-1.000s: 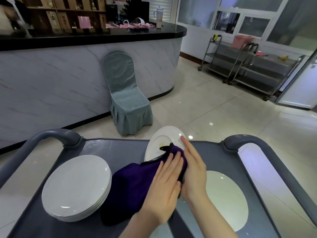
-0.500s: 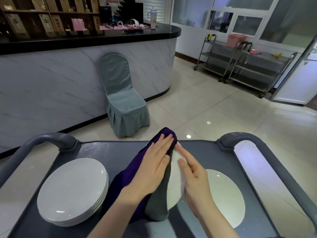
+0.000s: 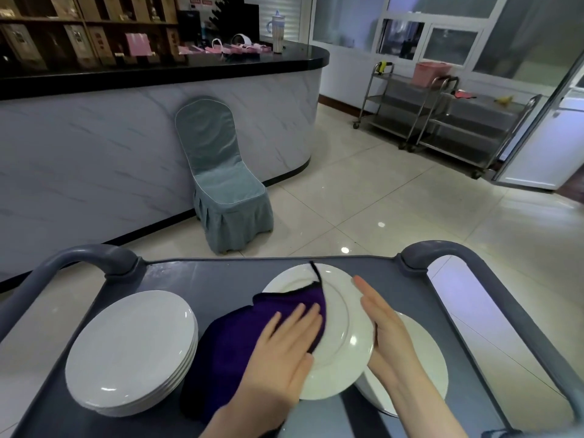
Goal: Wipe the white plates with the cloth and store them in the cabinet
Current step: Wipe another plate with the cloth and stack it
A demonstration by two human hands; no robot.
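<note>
Plain glossy white: plate (image 3: 344, 352), stack of plates (image 3: 129, 349), single plate (image 3: 423, 361). Deep purple, edged in black: cloth (image 3: 230, 346). Slate grey, unpatterned: cart (image 3: 202, 279). Muted grey-green with pale piping: chair cover (image 3: 221, 184). Pale grey-white with faint diagonal marble veining below a glossy black top: counter (image 3: 110, 153). Cream tiles with thin dark joints and bright reflections: floor (image 3: 379, 191). Pink: basket (image 3: 431, 72). Bare silver metal: trolleys (image 3: 442, 121).
</note>
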